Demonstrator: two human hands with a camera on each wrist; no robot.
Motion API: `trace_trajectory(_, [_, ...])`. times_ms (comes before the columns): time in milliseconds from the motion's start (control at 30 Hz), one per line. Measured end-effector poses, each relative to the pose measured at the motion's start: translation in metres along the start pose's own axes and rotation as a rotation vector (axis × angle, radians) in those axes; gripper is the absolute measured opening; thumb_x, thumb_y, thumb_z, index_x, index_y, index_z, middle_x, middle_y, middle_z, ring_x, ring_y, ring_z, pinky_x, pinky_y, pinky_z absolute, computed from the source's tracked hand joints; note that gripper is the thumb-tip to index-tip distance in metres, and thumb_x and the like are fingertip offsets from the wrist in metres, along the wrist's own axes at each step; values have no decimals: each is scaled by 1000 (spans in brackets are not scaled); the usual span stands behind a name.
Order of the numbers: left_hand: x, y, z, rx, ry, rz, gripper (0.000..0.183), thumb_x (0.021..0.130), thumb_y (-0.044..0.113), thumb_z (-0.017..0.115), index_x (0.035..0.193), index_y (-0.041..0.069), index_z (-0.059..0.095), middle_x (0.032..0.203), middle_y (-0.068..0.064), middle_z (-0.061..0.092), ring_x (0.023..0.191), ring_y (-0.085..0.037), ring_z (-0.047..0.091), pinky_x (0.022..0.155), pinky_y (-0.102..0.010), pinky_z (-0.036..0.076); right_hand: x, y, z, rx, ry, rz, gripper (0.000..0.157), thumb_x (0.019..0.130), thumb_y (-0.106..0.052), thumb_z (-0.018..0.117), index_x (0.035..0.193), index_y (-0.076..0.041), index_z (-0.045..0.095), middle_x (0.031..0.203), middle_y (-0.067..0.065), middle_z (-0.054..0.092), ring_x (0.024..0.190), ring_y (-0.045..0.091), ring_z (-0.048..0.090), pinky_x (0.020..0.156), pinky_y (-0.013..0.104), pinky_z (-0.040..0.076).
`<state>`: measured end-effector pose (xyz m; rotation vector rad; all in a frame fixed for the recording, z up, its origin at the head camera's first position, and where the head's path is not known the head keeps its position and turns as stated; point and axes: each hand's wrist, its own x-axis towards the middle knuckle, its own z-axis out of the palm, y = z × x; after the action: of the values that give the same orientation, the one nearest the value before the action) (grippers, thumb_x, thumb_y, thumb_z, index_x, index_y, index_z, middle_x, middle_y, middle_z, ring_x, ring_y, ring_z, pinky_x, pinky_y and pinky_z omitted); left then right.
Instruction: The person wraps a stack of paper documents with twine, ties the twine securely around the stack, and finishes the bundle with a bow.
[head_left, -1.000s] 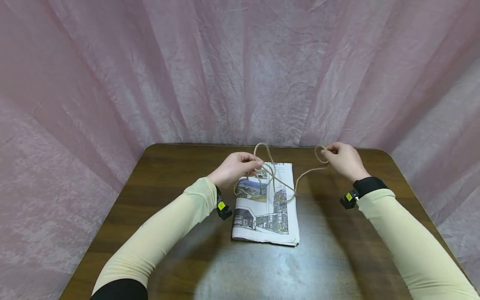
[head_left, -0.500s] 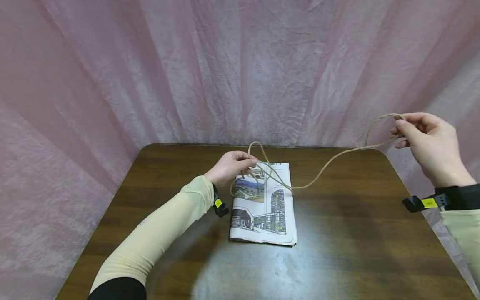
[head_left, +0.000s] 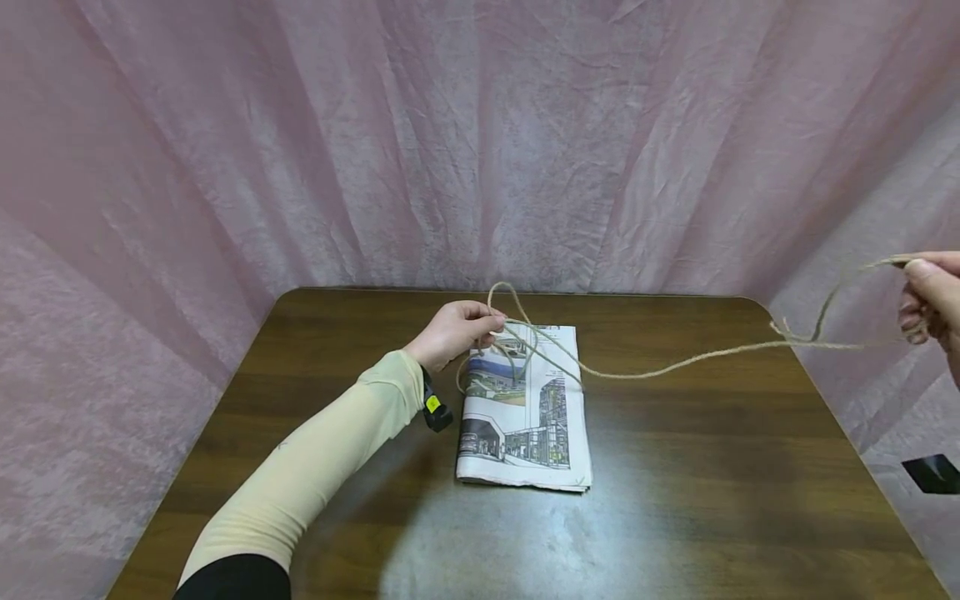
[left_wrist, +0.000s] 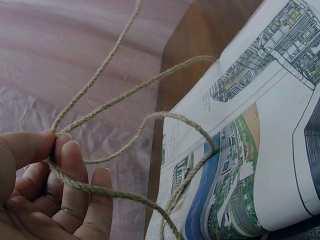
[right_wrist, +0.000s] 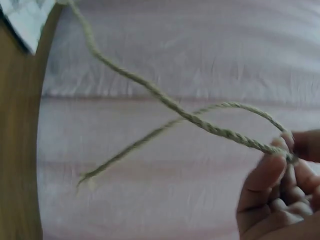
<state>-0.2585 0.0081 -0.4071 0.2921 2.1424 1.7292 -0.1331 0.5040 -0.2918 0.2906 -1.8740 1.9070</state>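
Observation:
A folded newspaper point(head_left: 525, 450) with printed building drawings lies on the table. Over its far part, my left hand point(head_left: 457, 333) pinches a tan twine point(head_left: 675, 364) between thumb and fingertips; loops of it hang over the paper. In the left wrist view, several strands of the twine point(left_wrist: 135, 90) fan out from the pinch of the left hand point(left_wrist: 60, 185). Far to the right, my right hand point(head_left: 933, 296) pinches the same twine near its end, partly cut off by the frame. In the right wrist view, a frayed free end point(right_wrist: 87, 176) dangles beyond the right hand point(right_wrist: 280, 195).
The brown wooden table point(head_left: 712, 500) has rounded far corners. A pink curtain point(head_left: 480, 150) hangs behind it and at both sides. A black wrist strap with a small device point(head_left: 435, 408) sits on the left wrist.
My right hand has moved far to the right, drawing the twine out into a long line beyond the newspaper. The left hand has stayed nearly in place, still pinching the twine.

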Motion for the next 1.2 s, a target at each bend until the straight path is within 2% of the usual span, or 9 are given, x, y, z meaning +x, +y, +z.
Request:
trace_trajectory(167, [0, 2, 3, -7, 13, 1, 33, 98, 24, 65, 119, -2, 66, 104, -10, 65, 100, -41, 60, 89, -53, 50, -38, -16, 42, 182, -187, -51, 27, 96, 20, 39, 102, 13, 64, 66, 7, 60, 50, 11, 52, 35, 25, 22])
trace_trajectory(233, [0, 2, 3, -2, 16, 3, 34, 98, 24, 65, 120, -3, 66, 104, -10, 65, 102, -42, 59, 90, -53, 49, -52, -26, 60, 129, -255, -33, 25, 94, 23, 39, 106, 17, 61, 69, 9, 60, 55, 13, 53, 37, 27, 28])
trace_trajectory(400, [0, 2, 3, 9, 22, 13, 28, 98, 24, 64, 114, 1, 68, 107, -9, 65, 100, -40, 60, 91, -54, 49, -83, -51, 109, -430, -356, 130, 18, 100, -2, 55, 116, -2, 65, 78, 8, 61, 66, 17, 58, 50, 30, 47])
trace_trajectory(467, [0, 2, 4, 15, 27, 19, 24, 98, 24, 64, 111, 4, 69, 109, -9, 65, 96, -35, 62, 91, -54, 49, -88, -51, 128, -558, -419, 167, 18, 101, -14, 59, 117, -13, 67, 81, 8, 62, 68, 18, 60, 53, 31, 50])
trace_trajectory(600, [0, 3, 5, 24, 27, 28, 22, 98, 23, 64, 109, 5, 70, 109, -8, 66, 92, -30, 63, 86, -47, 53, -90, -28, 159, -469, -481, 149, 14, 100, -19, 61, 112, -17, 68, 79, 10, 63, 67, 20, 60, 53, 32, 52])
trace_trajectory(767, [-1, 6, 8, 6, 11, 29, 23, 97, 21, 66, 110, 3, 69, 104, -10, 67, 87, -26, 64, 87, -43, 54, -92, 15, 181, -451, -450, 90, 10, 98, -25, 64, 107, -23, 70, 79, 1, 64, 67, 16, 59, 53, 29, 51])
trace_trajectory(833, [-2, 6, 8, 3, 7, 30, 24, 97, 21, 66, 111, 2, 69, 104, -11, 67, 85, -26, 64, 88, -45, 54, -93, 34, 185, -458, -424, 78, 10, 98, -26, 65, 106, -25, 70, 80, -1, 64, 67, 16, 59, 54, 28, 49])
trace_trajectory(1033, [-4, 8, 9, 2, 6, 30, 25, 97, 20, 66, 112, 1, 69, 108, -17, 66, 83, -25, 63, 92, -51, 51, -95, 66, 193, -391, -328, 100, 14, 97, -17, 65, 110, -11, 70, 81, 11, 63, 67, 20, 59, 56, 26, 50])
trace_trajectory(1200, [-5, 8, 11, 17, 7, 32, 27, 98, 22, 65, 114, 0, 68, 106, -14, 66, 96, -39, 61, 93, -54, 49, -100, 98, 190, -436, -332, 90, 18, 98, -26, 65, 109, -14, 71, 85, 7, 65, 70, 20, 59, 58, 27, 51])
